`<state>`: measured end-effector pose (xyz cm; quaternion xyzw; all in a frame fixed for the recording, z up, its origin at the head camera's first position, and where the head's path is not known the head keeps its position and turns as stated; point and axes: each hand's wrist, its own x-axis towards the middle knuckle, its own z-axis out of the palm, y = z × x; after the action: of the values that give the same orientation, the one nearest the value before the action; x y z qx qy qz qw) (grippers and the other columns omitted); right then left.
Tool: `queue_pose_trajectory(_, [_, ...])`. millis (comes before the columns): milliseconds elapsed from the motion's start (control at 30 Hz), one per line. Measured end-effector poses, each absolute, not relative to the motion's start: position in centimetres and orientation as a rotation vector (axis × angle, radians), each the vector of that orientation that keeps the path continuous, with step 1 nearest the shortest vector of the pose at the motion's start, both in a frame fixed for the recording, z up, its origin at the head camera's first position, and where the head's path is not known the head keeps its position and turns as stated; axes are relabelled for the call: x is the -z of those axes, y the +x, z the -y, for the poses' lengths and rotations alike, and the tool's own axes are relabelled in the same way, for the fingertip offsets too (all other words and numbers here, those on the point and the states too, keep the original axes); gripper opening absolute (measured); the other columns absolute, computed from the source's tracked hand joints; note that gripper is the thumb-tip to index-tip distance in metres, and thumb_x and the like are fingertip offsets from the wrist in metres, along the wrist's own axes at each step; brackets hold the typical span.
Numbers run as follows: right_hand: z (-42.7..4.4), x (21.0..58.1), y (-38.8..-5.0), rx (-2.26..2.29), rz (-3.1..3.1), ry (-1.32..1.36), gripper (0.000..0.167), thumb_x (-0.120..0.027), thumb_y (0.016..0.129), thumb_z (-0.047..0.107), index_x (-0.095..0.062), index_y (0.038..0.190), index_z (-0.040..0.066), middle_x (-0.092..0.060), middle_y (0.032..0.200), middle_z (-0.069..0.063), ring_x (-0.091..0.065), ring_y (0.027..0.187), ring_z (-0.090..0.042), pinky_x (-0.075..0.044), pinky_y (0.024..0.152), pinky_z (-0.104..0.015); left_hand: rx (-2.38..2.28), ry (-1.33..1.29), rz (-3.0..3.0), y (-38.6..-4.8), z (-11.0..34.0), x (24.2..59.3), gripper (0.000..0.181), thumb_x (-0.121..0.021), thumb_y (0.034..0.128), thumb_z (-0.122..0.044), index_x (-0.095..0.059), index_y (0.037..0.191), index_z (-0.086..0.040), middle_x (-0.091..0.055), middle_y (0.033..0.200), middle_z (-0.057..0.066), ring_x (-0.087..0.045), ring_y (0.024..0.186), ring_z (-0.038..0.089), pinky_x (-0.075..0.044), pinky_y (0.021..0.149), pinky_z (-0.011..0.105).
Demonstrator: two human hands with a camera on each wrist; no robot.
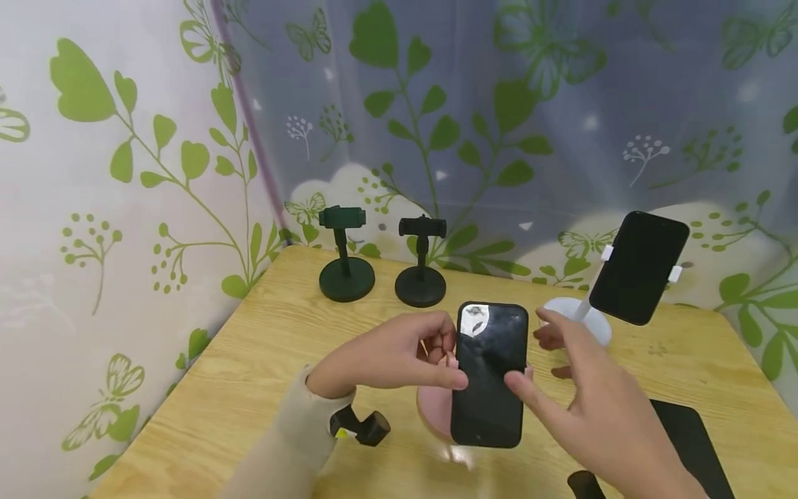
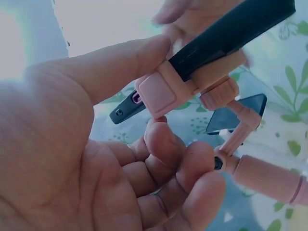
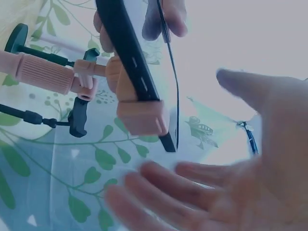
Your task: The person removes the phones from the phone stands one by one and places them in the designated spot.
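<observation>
A black phone (image 1: 489, 395) stands upright in a pink holder (image 1: 434, 409). My left hand (image 1: 399, 353) is at its left edge; in the left wrist view, the thumb and index finger of that hand (image 2: 115, 168) pinch the holder's square pink clamp end (image 2: 161, 91) beside the phone (image 2: 231, 36). My right hand (image 1: 592, 402) is at the right edge with its thumb extended. The right wrist view shows this hand (image 3: 240, 187) with spread fingers, apart from the other pink clamp end (image 3: 142, 118). A thin dark line runs along the phone's (image 3: 127, 48) screen side; I cannot tell what it is.
A green stand (image 1: 346, 279) and a black stand (image 1: 420, 287) are at the back of the wooden table (image 1: 249, 388). At the right, a white stand (image 1: 595, 326) holds another phone (image 1: 640, 268). A dark flat object (image 1: 692, 443) lies near the front right.
</observation>
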<state>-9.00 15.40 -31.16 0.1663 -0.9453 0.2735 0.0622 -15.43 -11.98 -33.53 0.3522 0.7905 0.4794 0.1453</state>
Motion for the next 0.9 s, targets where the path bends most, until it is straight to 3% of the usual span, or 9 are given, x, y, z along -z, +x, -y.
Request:
queue_pose_trajectory(100, [-14.6,30.7,-8.9,-0.734,2.603,0.534,0.07,-0.074,0.095,0.045,-0.044,0.153,0.019,-0.058,0.135,-0.006,-0.068,0.1,-0.025,-0.057,0.067,-0.044,-1.419,0.994,-2.169,-15.9,11.7,34.0,0.026,-0.079,0.0915,-0.029,-0.058,0.095,-0.014,-0.054,0.077,-0.005,-0.049,0.066,0.008,-0.043,0.06,0.024])
queue_pose_trajectory(200, [-13.6,29.8,-9.4,-0.588,2.454,0.581,0.07,-0.078,0.092,0.037,-0.049,0.152,0.015,-0.057,0.135,-0.012,-0.064,0.095,-0.028,-0.05,0.056,-0.04,-1.449,0.986,-2.034,-16.5,11.6,34.5,0.03,-0.077,0.0925,-0.034,-0.057,0.094,-0.011,-0.051,0.073,-0.007,-0.043,0.061,0.009,-0.038,0.058,0.023])
queue_pose_trajectory(267, [-12.9,29.1,-9.8,-0.522,2.422,0.602,0.073,-0.078,0.091,0.038,-0.048,0.152,0.013,-0.057,0.136,-0.016,-0.062,0.095,-0.032,-0.047,0.053,-0.04,-1.469,0.984,-1.957,-16.8,11.7,34.7,0.034,-0.076,0.0929,-0.036,-0.056,0.094,-0.009,-0.05,0.072,-0.006,-0.039,0.06,0.009,-0.035,0.057,0.024])
queue_pose_trajectory(433, [-11.6,27.8,-10.6,-0.37,2.555,0.606,0.075,-0.071,0.095,0.047,-0.043,0.156,0.012,-0.051,0.145,-0.019,-0.058,0.12,-0.041,-0.054,0.056,-0.049,-1.462,0.99,-1.937,-17.2,12.0,35.0,0.048,-0.078,0.0891,-0.049,-0.055,0.094,-0.008,-0.052,0.073,-0.006,-0.04,0.061,0.01,-0.035,0.057,0.024])
queue_pose_trajectory(567, [-10.7,27.2,-11.1,-0.259,2.725,0.638,0.077,-0.063,0.099,0.055,-0.038,0.159,0.013,-0.046,0.15,-0.02,-0.051,0.132,-0.044,-0.056,0.055,-0.048,-1.475,0.997,-1.912,-17.3,12.1,35.2,0.057,-0.078,0.0861,-0.059,-0.056,0.096,-0.007,-0.054,0.074,-0.004,-0.043,0.062,0.011,-0.036,0.059,0.024])
queue_pose_trajectory(767, [-9.9,27.1,-11.6,-0.138,2.811,0.715,0.076,-0.059,0.102,0.054,-0.037,0.16,0.011,-0.05,0.147,-0.024,-0.056,0.128,-0.048,-0.057,0.06,-0.049,-1.512,1.001,-1.803,-17.7,11.8,35.5,0.064,-0.08,0.0847,-0.059,-0.061,0.112,-0.004,-0.06,0.081,-0.002,-0.051,0.069,0.012,-0.045,0.065,0.025])
queue_pose_trajectory(900, [-9.6,27.3,-11.7,-0.077,2.814,0.753,0.071,-0.06,0.103,0.051,-0.042,0.157,0.009,-0.056,0.142,-0.024,-0.061,0.12,-0.045,-0.054,0.053,-0.042,-1.535,1.017,-1.723,-18.0,11.5,35.9,0.069,-0.081,0.0858,-0.054,-0.062,0.125,-0.001,-0.062,0.084,-0.003,-0.054,0.071,0.012,-0.048,0.066,0.026])
